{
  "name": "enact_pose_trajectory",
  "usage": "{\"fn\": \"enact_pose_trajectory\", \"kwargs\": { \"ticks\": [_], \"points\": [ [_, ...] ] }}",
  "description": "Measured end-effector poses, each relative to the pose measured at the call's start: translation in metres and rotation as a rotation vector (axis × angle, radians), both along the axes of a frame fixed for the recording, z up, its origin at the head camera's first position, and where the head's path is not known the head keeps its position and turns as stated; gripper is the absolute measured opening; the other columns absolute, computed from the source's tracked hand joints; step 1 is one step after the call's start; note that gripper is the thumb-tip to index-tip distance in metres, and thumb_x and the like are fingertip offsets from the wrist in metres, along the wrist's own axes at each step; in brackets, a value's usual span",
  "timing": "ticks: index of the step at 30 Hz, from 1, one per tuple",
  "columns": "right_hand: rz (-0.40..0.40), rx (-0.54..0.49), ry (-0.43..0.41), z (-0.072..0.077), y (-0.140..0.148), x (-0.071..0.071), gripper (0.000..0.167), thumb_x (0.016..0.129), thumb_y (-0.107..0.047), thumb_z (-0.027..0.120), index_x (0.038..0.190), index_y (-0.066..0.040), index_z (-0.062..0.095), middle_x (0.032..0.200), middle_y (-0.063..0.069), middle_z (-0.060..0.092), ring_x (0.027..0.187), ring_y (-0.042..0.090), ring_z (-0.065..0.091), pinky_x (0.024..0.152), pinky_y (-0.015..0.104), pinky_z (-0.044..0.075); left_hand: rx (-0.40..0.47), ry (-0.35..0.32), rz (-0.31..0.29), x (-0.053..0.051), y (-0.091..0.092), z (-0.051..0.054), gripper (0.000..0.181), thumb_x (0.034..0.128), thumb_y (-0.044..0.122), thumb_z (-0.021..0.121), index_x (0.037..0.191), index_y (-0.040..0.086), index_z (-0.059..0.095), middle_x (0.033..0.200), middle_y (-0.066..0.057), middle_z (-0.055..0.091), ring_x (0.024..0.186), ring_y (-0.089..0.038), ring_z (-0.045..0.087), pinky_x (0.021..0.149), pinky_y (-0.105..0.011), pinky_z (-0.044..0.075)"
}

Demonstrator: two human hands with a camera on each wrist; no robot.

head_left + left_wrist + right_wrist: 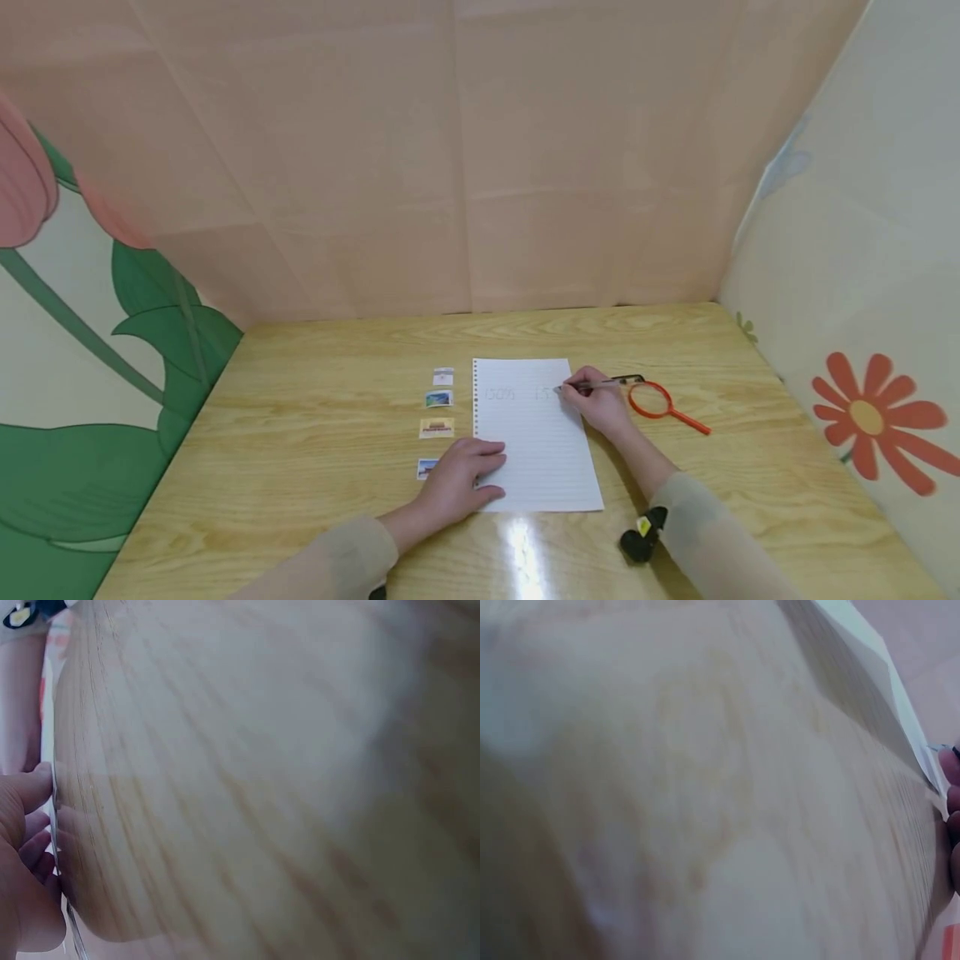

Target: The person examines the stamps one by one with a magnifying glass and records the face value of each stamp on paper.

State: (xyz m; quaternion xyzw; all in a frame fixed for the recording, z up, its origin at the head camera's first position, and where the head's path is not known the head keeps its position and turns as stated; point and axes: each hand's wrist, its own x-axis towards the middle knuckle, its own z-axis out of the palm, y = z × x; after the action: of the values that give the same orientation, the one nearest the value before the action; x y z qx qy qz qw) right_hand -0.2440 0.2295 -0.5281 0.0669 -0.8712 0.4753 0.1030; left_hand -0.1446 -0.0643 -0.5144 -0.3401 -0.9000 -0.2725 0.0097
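A sheet of lined paper [536, 458] with punched holes down its left edge lies on the table, with faint writing that looks like "150%" and "15" near its top. My right hand [602, 406] pinches a pen [592, 384], its tip on the paper beside the second group of characters. The left hand [459, 479] rests on the paper's lower left edge with its fingers spread. That hand partly covers the lowest of several small stamp-like pictures [437, 428] lined up left of the paper. In the left wrist view, the left hand [22, 847] shows at the paper's edge.
A red magnifying glass [688, 421] lies just right of the right hand. The wooden table [315, 433] meets a pink backdrop [360, 208] behind and flower-patterned panels on both sides. Light glares off the table in front of the paper.
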Motion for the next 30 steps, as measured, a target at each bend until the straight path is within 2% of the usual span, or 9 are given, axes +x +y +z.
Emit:
{"fn": "enact_pose_trajectory", "kwargs": {
  "ticks": [8, 11, 17, 24, 30],
  "points": [
    [0.006, 0.043, 0.03, -0.002, 0.0, 0.001, 0.005, 0.087, -0.012, 0.072, 0.088, -0.009, 0.069, 0.083, 0.003, 0.064, 0.071, 0.014, 0.056, 0.06, 0.022, 0.047, 0.006, 0.021, -0.012, -0.001, 0.0, -0.001, 0.048, 0.0863, 0.029, 0.077, 0.128, 0.008, 0.066, 0.138, -0.004, 0.059, 0.125, -0.022, 0.052, 0.109, -0.037, 0.039],
    [0.042, 0.048, 0.012, -0.001, 0.001, 0.001, 0.005, 0.087, -0.011, 0.073, 0.088, -0.01, 0.068, 0.083, 0.002, 0.064, 0.071, 0.016, 0.055, 0.059, 0.023, 0.047, 0.004, 0.02, -0.013, -0.001, -0.001, 0.0, 0.048, 0.0861, 0.029, 0.078, 0.128, 0.007, 0.067, 0.138, -0.004, 0.059, 0.125, -0.023, 0.052, 0.109, -0.037, 0.039],
    [0.125, 0.035, -0.003, 0.002, 0.005, 0.002, 0.006, 0.086, -0.007, 0.073, 0.088, -0.006, 0.067, 0.079, 0.003, 0.063, 0.067, 0.017, 0.053, 0.056, 0.024, 0.045, -0.011, -0.022, 0.001, 0.0, 0.0, 0.001, 0.049, 0.0876, 0.031, 0.076, 0.13, 0.009, 0.065, 0.14, -0.002, 0.057, 0.127, -0.021, 0.05, 0.111, -0.037, 0.037],
    [0.178, -0.003, -0.002, 0.004, 0.008, 0.003, 0.007, 0.086, -0.005, 0.071, 0.086, -0.001, 0.065, 0.077, 0.003, 0.062, 0.063, 0.016, 0.051, 0.053, 0.024, 0.044, -0.012, -0.024, 0.01, 0.001, 0.0, 0.001, 0.048, 0.0869, 0.03, 0.077, 0.129, 0.009, 0.065, 0.14, -0.002, 0.057, 0.127, -0.021, 0.05, 0.111, -0.037, 0.037],
    [0.156, -0.003, -0.002, 0.003, 0.012, 0.001, 0.006, 0.086, -0.005, 0.07, 0.086, -0.002, 0.065, 0.075, 0.004, 0.06, 0.061, 0.015, 0.051, 0.052, 0.023, 0.043, -0.014, -0.015, 0.009, 0.001, 0.0, -0.001, 0.048, 0.0867, 0.03, 0.077, 0.129, 0.009, 0.066, 0.139, -0.001, 0.057, 0.127, -0.021, 0.051, 0.11, -0.036, 0.037]
  ]
}}
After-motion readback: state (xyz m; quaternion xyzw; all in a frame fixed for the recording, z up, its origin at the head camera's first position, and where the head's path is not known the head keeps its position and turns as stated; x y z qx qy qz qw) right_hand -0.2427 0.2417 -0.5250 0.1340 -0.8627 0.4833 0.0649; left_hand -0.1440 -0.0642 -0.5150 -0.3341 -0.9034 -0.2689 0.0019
